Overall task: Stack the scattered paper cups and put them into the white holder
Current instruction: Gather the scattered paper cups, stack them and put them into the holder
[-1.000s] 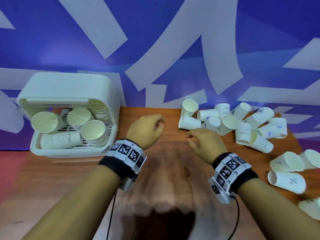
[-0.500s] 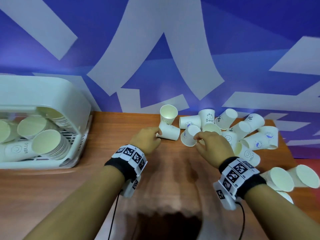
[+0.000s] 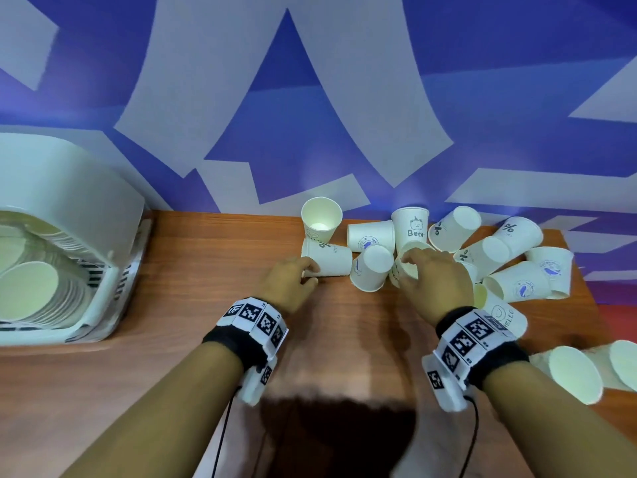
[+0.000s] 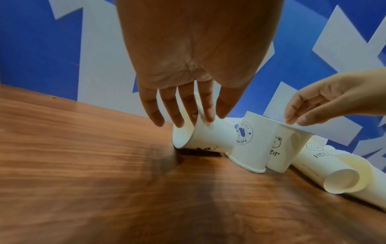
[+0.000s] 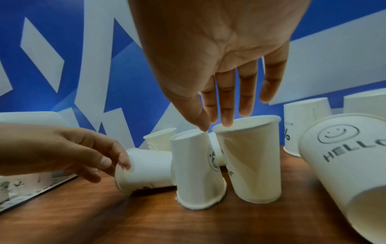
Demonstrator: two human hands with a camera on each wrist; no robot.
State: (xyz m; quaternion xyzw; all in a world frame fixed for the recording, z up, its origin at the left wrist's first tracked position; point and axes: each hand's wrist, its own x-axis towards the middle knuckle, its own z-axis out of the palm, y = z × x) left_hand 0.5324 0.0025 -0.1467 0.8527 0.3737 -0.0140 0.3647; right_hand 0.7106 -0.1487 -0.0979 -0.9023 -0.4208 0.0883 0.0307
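Left hand (image 3: 289,281) reaches to 12 o'clock; a fallen cup (image 3: 327,258) lies at its fingertips, at 1 o'clock from the wrist. The cup's long axis runs 3 to 9 o'clock, mouth toward 9. The left fingers (image 4: 189,107) are nearly straight and spread, touching the cup's rim; they do not close round it. Right hand (image 3: 434,281) sits over an upright cup (image 5: 252,158), mouth up, beside an inverted cup (image 5: 196,171). The right fingers (image 5: 226,105) are extended, tips at the upright cup's rim; whether the thumb pinches it cannot be told. Holder (image 3: 69,208), holding stacked cups, stands at 9 o'clock on the table (image 3: 206,339).
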